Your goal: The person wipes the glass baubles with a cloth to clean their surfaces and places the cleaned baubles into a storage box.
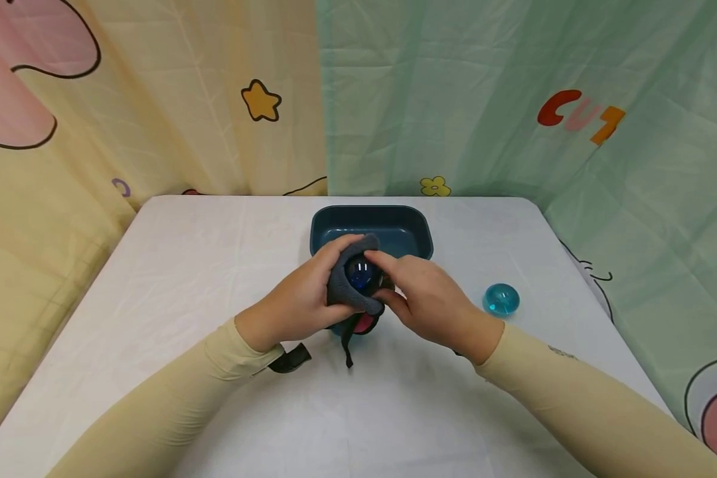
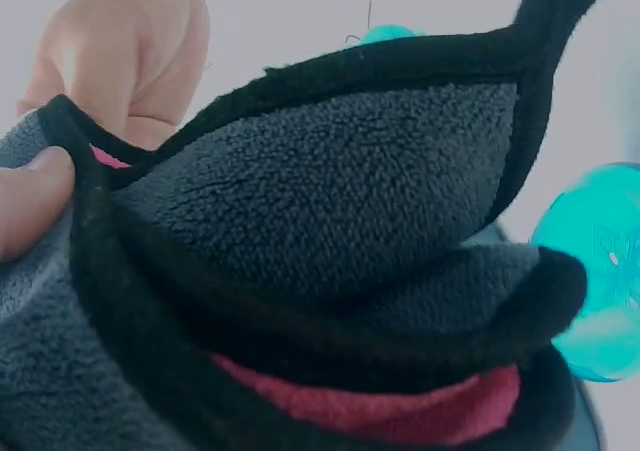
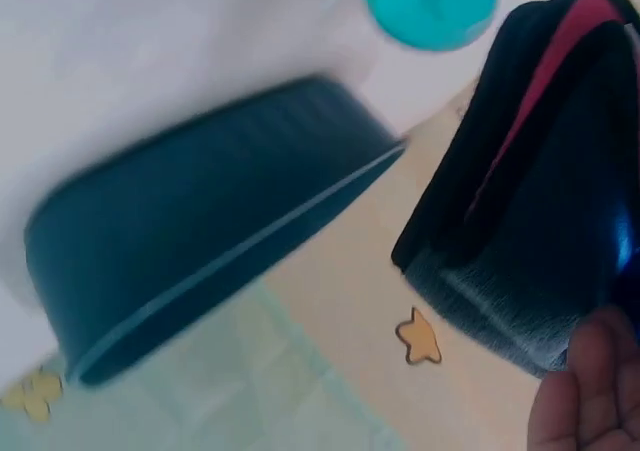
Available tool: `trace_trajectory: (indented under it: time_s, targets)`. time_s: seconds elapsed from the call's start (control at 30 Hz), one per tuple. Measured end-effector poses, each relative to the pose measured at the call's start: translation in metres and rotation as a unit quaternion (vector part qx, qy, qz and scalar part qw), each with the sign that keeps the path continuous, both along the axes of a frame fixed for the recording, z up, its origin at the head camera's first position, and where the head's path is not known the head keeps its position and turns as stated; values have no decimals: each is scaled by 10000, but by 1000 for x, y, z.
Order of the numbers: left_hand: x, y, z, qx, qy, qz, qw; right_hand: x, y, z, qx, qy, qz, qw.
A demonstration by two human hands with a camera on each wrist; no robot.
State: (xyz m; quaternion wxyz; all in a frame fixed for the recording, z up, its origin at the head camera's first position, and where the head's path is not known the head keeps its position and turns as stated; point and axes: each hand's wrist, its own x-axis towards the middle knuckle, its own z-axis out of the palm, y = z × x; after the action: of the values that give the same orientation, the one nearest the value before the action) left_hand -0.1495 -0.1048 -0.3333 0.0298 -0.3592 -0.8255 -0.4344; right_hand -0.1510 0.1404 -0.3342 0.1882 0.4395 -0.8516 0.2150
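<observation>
A grey plush cloth [image 1: 342,282] with black edging and a pink-red side is bunched in my left hand [image 1: 299,299], fingers and thumb curled round it. Nestled in its fold is a shiny dark blue ball [image 1: 361,273]. My right hand [image 1: 433,299] pinches the ball's right side, forefinger at the top and thumb below. The cloth [image 2: 330,191] fills most of the left wrist view, which hides the blue ball. In the right wrist view, the fingers [image 3: 590,386] lie against the cloth's edge and the ball. A black strip [image 1: 348,345] dangles below the cloth.
Behind the hands, a dark teal rectangular basin [image 1: 421,232] stands on the white table [image 1: 215,245]. To the right lies a clear turquoise ball [image 1: 501,300]. Another turquoise ball [image 3: 430,6] sits under the hands, mostly hidden in the head view. Patterned curtains [image 1: 430,86] surround the table.
</observation>
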Motion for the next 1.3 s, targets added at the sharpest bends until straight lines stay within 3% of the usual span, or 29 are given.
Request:
trace_trajectory:
  time_s: [0.07,0.13,0.23,0.33,0.47,0.57,0.63,0.7,0.77,0.9,0.97,1.1,1.2,1.3]
  targets:
    - [1,1,1,-85,17,48,10000,2,-2,3,-213,-1044,-75,9943]
    - [1,2,1,-112,1,60,9999,3,-4,5,-530,-1934,-190,9795]
    - [1,2,1,-35,-29,10,10000,4,-4,6,-647,-2270,-317,9712]
    - [-2,2,-1,101,14,-42,9999,3,-4,5,-329,-1762,-340,9832]
    - [-4,0,-1,228,-15,-91,9997,0,1,1,168,-463,-39,9988]
    - [-4,0,-1,244,-146,-115,9995,-3,4,-2,276,578,145,9978]
    - [-3,0,-1,198,-148,-80,9997,-4,4,-2,245,784,177,9965]
    - [-1,0,1,117,-81,-18,9999,-3,2,-1,172,470,84,9987]
    - [0,1,2,4,42,43,10000,0,0,3,18,-339,-25,9994]
    - [1,3,3,-127,148,119,9997,4,-5,8,-611,-1983,-282,9778]
    - [1,3,3,-92,126,111,9998,6,-6,9,-778,-2194,-419,9716]
    - [-2,2,1,158,48,10,9999,7,-5,9,-622,-1695,-499,9823]
    - [-3,1,1,286,31,-36,9996,5,-2,8,-173,-861,-302,9957]
    - [-4,0,0,305,-3,-43,9995,1,1,6,111,141,-62,9998]
